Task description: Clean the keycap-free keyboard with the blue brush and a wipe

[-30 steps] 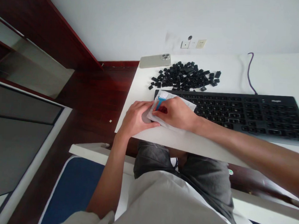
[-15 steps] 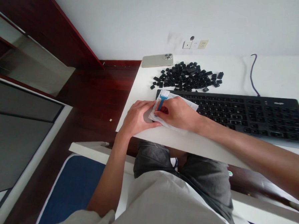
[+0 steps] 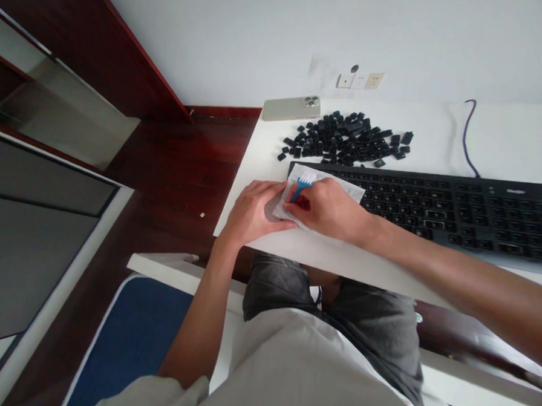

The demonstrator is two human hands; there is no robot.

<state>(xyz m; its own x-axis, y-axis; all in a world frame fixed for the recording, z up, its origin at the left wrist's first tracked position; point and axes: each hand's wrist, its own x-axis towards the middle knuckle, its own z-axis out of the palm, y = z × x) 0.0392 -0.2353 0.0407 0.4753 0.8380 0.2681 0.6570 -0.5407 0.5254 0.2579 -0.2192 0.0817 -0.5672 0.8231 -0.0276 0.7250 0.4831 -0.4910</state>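
My right hand [image 3: 329, 207] pinches a small brush [image 3: 302, 185] with a blue handle and white bristles, the bristles pointing up and away from me. Under that hand lies a white wipe-like sheet [image 3: 351, 189], spread over the left end of a black keyboard [image 3: 439, 196]. The keyboard's keycaps look removed, with the switches showing. My left hand [image 3: 258, 211] rests at the sheet's left edge by the keyboard's end, thumb and fingers spread apart in a curve. What its fingertips touch is partly hidden.
Behind the keyboard is a heap of loose black keycaps [image 3: 347, 137]. A phone [image 3: 289, 109] lies at the far left corner of the white desk [image 3: 519, 143]. The keyboard cable [image 3: 467, 137] runs to the back. Wall sockets [image 3: 360, 81] sit above the desk.
The brush head has tilted to the right, with its bristles shifting that way in my right hand. The whole view has moved slightly. My left hand keeps about the same place.
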